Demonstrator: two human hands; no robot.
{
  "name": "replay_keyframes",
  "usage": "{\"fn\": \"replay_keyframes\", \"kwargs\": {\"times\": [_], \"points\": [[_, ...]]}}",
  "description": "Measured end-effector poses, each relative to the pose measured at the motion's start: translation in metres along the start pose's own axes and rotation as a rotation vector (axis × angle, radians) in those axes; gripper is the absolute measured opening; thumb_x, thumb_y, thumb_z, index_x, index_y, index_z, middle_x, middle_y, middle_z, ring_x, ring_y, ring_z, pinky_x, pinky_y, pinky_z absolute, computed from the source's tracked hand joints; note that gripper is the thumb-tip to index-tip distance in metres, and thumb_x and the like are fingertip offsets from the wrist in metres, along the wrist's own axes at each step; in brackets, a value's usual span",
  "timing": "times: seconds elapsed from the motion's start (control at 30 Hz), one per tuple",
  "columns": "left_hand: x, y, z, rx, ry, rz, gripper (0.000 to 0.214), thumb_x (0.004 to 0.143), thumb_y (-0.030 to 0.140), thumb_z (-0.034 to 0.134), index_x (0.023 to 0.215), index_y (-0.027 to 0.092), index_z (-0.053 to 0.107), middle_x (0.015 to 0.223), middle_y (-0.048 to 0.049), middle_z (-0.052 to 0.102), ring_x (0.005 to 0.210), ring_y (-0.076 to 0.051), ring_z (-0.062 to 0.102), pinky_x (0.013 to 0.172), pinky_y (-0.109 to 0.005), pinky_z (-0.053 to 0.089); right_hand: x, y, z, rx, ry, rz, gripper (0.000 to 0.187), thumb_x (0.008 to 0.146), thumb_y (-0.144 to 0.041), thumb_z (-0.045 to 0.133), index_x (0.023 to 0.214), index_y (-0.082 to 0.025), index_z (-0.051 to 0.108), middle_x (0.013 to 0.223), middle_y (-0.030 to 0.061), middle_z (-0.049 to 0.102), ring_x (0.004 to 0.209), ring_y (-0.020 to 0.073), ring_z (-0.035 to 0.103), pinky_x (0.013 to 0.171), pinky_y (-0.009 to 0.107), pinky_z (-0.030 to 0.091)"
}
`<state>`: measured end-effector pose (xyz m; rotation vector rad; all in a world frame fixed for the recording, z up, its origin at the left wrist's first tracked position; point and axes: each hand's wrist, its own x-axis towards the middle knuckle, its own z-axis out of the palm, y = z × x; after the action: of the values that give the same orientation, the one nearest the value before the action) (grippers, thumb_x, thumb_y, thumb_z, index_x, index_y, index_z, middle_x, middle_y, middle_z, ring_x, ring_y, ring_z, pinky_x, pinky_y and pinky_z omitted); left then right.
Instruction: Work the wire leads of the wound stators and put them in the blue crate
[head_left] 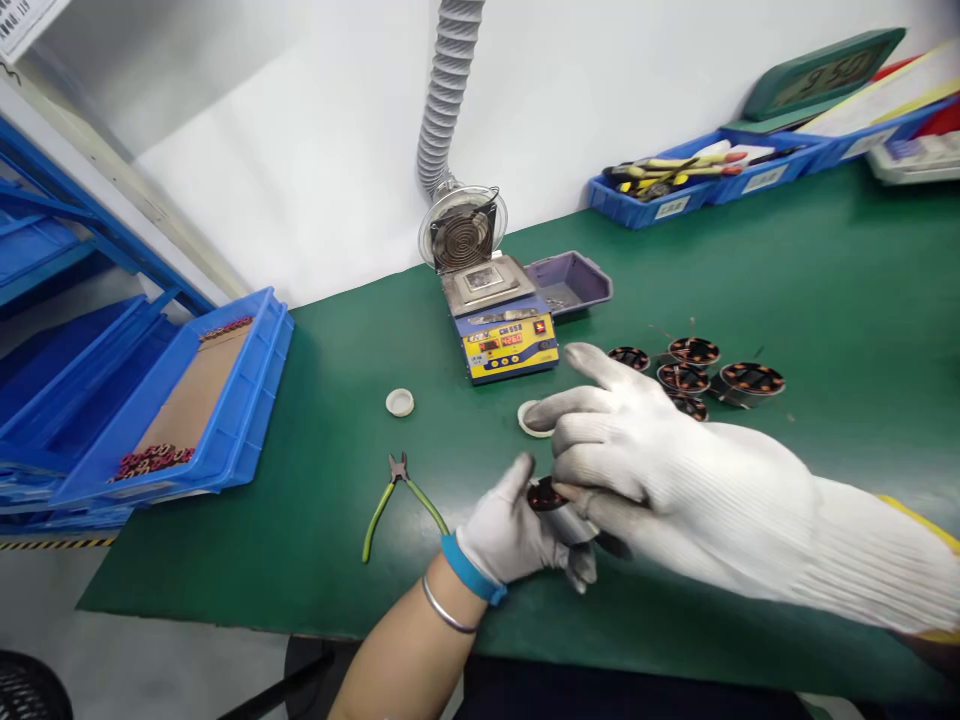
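My left hand [514, 530], in a thin white glove with a blue wristband, grips a short metal cylinder with dark and copper windings inside, a motor stator [574, 522]. Over it comes my right hand [622, 430] in a thick white knit glove. Its thumb and forefinger close at the stator's upper rim, while the outer fingers stick out to the left. Whether a thin wire is between these fingertips cannot be seen. Just beyond them a small white dish [531, 422] is partly covered. Green-handled cutters [400, 470] lie open left of my hands.
Several similar stators [752, 380] stand at the right. Behind my hands sits a yellow-fronted solder pot [510, 340] beside a grey tray [592, 290]. Another white dish [400, 402] is left of it. Blue bins [652, 205] line the wall; a blue crate [262, 370] is at the left.
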<state>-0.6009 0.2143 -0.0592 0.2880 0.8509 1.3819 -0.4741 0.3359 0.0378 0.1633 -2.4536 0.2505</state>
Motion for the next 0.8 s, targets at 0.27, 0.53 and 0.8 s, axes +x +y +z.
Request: {"fn": "replay_keyframes", "kwargs": {"times": [0.27, 0.53, 0.8], "points": [[-0.006, -0.004, 0.015, -0.009, 0.2, 0.392, 0.069, 0.065, 0.068, 0.093, 0.105, 0.018, 0.068, 0.087, -0.0054, 0.074, 0.061, -0.016, 0.066, 0.065, -0.034, 0.059, -0.042, 0.008, 0.005, 0.117, 0.477, 0.313, 0.023, 0.092, -0.008, 0.065, 0.098, -0.031, 0.064, 0.089, 0.0022, 0.071, 0.102, 0.0309, 0.074, 0.127, 0.063, 0.041], [-0.017, -0.027, 0.021, 0.235, 0.179, 0.505, 0.062, 0.083, 0.059, 0.085, 0.131, 0.022, 0.071, 0.151, -0.015, 0.064, 0.151, -0.034, 0.05, 0.128, -0.042, 0.036, -0.081, -0.002, 0.114, 0.023, 0.359, 0.509, 0.047, 0.095, -0.025, 0.061, 0.141, -0.016, 0.058, 0.131, 0.0195, 0.073, 0.118, 0.0355, 0.075, 0.098, 0.054, 0.066], [-0.007, -0.034, 0.017, 0.245, 0.39, 0.418, 0.066, 0.085, 0.053, 0.083, 0.138, 0.018, 0.067, 0.141, -0.0193, 0.07, 0.115, -0.031, 0.071, 0.104, -0.044, 0.054, -0.099, 0.036, 0.081, 0.969, 0.369, 0.956, 0.048, 0.091, -0.038, 0.078, 0.135, -0.023, 0.067, 0.099, 0.0075, 0.081, 0.078, 0.0224, 0.079, 0.058, 0.026, 0.065]]}}
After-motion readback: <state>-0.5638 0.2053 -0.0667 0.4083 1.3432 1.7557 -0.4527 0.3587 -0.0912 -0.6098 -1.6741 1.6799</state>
